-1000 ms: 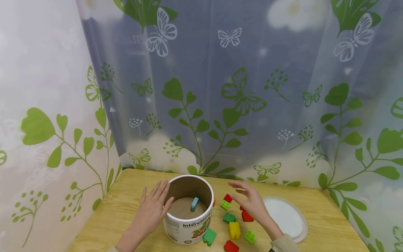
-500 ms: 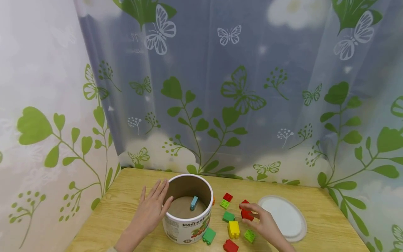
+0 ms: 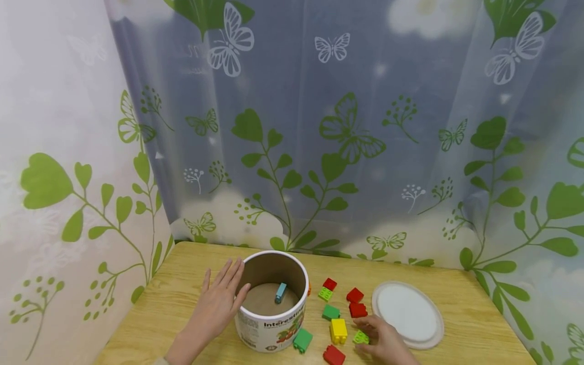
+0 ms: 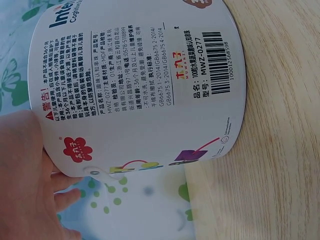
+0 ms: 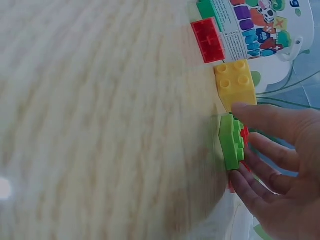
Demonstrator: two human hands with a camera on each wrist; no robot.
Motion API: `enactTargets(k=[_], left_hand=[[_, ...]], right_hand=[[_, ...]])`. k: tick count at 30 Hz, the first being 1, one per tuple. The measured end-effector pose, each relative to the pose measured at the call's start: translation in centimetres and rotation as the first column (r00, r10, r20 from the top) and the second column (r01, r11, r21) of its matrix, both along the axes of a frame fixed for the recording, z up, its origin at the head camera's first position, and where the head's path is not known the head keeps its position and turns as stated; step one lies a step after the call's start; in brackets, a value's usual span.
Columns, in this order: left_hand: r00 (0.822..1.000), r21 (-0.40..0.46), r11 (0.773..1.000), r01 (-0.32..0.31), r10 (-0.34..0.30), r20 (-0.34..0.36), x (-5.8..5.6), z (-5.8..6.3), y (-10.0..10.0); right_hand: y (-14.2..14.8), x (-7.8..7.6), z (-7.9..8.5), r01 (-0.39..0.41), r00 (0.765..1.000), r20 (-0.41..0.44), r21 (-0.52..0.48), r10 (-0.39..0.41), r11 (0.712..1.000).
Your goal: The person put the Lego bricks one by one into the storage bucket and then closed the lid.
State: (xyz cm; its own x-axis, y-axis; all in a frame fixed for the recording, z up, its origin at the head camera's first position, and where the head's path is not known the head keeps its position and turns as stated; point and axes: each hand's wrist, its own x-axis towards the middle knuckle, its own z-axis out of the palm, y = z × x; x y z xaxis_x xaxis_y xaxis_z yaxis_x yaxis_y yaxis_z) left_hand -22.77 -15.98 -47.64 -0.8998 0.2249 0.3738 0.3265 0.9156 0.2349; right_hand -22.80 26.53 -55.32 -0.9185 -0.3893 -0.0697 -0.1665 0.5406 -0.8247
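Note:
A white tub with printed labels stands on the table, one light blue block inside. My left hand rests on the tub's left rim with fingers straight; the left wrist view shows that hand against the tub wall. At the right, my right hand reaches low around a lime green building brick. In the right wrist view, thumb and fingers are spread on either side of this brick, fingertips right at its ends, the brick sitting on the table.
Around the tub lie a yellow brick, two green bricks, a red brick in front, two red ones behind the right hand, and a red and lime pair. A white lid lies at right. Patterned curtains close off the back.
My right hand has come down from above the bricks, moving toward me to the lime green brick. The left hand has stayed at the tub's rim.

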Motion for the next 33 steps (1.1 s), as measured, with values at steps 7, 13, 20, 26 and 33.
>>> enactTargets(k=[7, 13, 20, 26, 33], left_hand=[[1.000, -0.007, 1.000, -0.002, 0.002, -0.002, 0.0, 0.1, 0.0], [1.000, 0.001, 1.000, 0.002, -0.002, 0.000, 0.0, 0.2, 0.0], [1.000, 0.003, 1.000, 0.003, -0.003, 0.014, -0.1, 0.0, -0.1], [1.000, 0.014, 1.000, 0.006, -0.006, 0.015, -0.1, -0.1, 0.0], [1.000, 0.008, 1.000, -0.001, 0.001, 0.014, -0.1, -0.1, 0.0]], right_hand=[[0.1, 0.1, 0.1, 0.013, 0.998, -0.063, 0.115, -0.006, 0.993], [-0.1, 0.0, 0.2, 0.042, 0.995, -0.096, 0.156, -0.027, 0.987], [-0.9, -0.4, 2.4, 0.120, 0.974, -0.209, 0.173, -0.082, 0.978], [-1.2, -1.1, 4.9, 0.151, 0.957, -0.266, 0.112, -0.117, 0.982], [-1.6, -2.0, 6.9, 0.182, 0.952, -0.262, 0.063, -0.160, 0.981]])
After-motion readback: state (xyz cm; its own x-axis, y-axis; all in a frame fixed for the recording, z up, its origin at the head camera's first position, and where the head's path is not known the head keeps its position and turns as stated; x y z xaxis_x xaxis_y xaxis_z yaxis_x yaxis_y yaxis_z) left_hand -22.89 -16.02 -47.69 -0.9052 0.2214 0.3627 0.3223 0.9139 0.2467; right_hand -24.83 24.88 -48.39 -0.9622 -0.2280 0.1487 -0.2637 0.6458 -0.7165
